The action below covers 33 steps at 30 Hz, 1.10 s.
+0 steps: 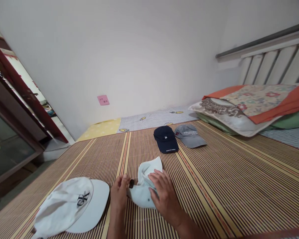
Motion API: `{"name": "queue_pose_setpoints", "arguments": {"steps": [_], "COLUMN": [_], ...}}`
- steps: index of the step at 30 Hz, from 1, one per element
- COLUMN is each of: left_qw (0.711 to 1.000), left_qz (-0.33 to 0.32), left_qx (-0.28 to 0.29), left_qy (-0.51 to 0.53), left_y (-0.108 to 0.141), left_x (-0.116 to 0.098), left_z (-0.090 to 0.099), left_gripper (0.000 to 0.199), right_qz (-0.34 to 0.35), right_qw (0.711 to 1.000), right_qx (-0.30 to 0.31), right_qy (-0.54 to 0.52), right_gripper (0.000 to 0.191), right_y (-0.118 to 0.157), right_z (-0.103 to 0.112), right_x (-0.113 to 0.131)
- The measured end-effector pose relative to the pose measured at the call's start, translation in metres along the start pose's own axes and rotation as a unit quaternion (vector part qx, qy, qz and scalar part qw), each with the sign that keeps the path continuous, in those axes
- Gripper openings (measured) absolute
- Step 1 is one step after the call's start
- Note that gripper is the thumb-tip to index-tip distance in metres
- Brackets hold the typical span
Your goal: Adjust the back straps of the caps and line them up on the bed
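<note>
A pale blue cap [142, 196] lies tipped on the striped mat in front of me, its inside partly showing. At its left end, my left hand [119, 192] pinches the back strap beside a small dark buckle [131, 183]. My right hand [164, 192] grips the cap from the right, fingers bent over the crown and thumb on the near side. Part of the cap is hidden under that hand. To the left of my left hand lies a white cap [62, 202] with dark letters, its brim pointing right.
Farther back on the striped mat [102, 162], a navy cap [164, 137] and a grey cap [189, 134] lie side by side. Pillows [224, 114] under a floral cloth [261, 99] are at the right. A white wall rises behind, and a doorway opens at the left.
</note>
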<state>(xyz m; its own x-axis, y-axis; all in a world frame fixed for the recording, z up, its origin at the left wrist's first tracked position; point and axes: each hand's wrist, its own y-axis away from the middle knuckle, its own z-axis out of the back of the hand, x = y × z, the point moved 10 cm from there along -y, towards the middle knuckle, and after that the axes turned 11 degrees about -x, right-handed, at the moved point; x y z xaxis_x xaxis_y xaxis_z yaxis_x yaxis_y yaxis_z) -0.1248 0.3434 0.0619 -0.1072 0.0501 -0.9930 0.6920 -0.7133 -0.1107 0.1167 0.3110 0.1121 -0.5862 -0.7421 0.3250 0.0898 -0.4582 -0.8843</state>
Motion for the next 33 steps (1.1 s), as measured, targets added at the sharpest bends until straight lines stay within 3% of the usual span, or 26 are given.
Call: {"name": "queue_pose_setpoints", "arguments": {"steps": [4,10,15,20,24,27,33], "left_qw": [0.985,0.954,0.941,0.952,0.968,0.975,0.982], "left_qz": [0.133,0.224,0.277,0.258,0.203,0.156,0.087], "left_qx": [-0.014,0.026,0.044,0.090,0.134,0.157,0.145], "left_qy": [0.109,0.196,0.191,0.138,0.057,0.001,-0.086], "left_y": [0.002,0.018,0.030,0.036,0.037,0.037,0.029], "left_x": [0.025,0.042,0.055,0.056,0.050,0.047,0.045], "left_z": [-0.004,-0.028,-0.043,-0.052,-0.055,-0.057,-0.051], "left_gripper": [0.036,0.006,0.017,0.022,0.029,0.024,0.012], "right_qz": [-0.003,-0.060,-0.156,-0.230,-0.249,-0.260,-0.280], "right_qw": [0.999,0.997,0.987,0.971,0.964,0.959,0.952], "right_qx": [0.033,0.004,0.001,-0.008,-0.019,-0.021,-0.017], "right_qy": [0.037,0.039,-0.021,-0.059,-0.087,-0.109,-0.126], "right_gripper": [0.049,0.034,0.023,0.020,0.020,0.020,0.018], "right_y": [0.011,0.014,0.012,0.011,0.011,0.012,0.011], "right_z": [-0.016,-0.018,-0.012,-0.009,-0.008,-0.007,-0.001], "right_x": [-0.012,-0.041,-0.069,-0.088,-0.091,-0.092,-0.099]}}
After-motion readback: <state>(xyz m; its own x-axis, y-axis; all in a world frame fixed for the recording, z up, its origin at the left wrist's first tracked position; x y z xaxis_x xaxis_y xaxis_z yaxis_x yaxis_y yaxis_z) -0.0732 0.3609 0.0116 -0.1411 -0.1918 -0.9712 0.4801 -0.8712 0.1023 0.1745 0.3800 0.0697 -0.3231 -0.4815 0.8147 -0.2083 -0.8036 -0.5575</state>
